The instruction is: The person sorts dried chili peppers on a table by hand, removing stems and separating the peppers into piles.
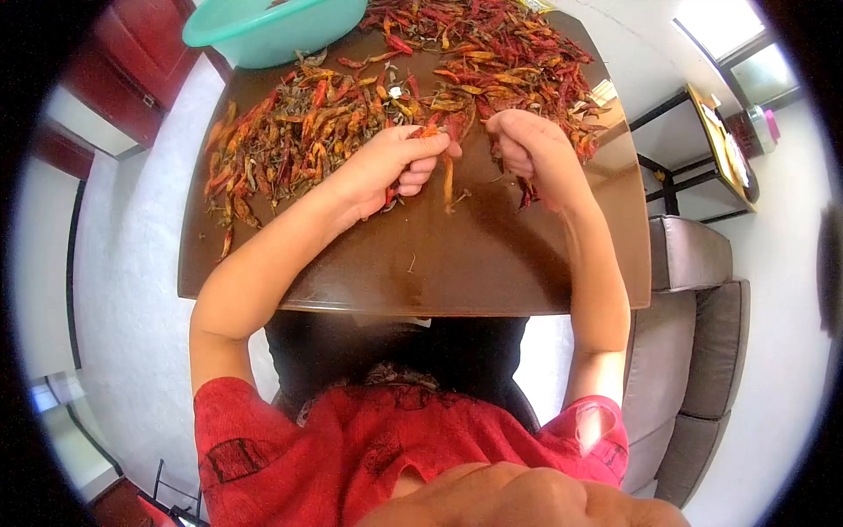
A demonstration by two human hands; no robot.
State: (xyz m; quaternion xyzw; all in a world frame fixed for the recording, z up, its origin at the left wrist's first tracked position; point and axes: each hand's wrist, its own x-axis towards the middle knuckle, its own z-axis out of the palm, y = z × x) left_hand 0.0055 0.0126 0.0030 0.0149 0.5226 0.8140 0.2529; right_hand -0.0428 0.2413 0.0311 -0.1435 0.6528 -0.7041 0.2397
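My left hand (404, 162) is closed around a few dried chili peppers (430, 133), red and orange ones poking out past the thumb. A long yellowish chili (449, 180) hangs or lies just below its fingertips; I cannot tell which. Across a small gap, my right hand (536, 154) is closed too, thumb and forefinger pinched together. Dark red dried chilies (527, 193) show beneath its curled fingers, while what the fingertips pinch is hidden. Both hands are over the brown table, at the near edge of the chilies.
A loose pile of mixed chilies (307, 136) spreads at the left, and a redder pile (518, 66) at the back right. A turquoise basin (272, 39) stands at the back left of the brown table (369, 272). A grey sofa (667, 369) is at the right.
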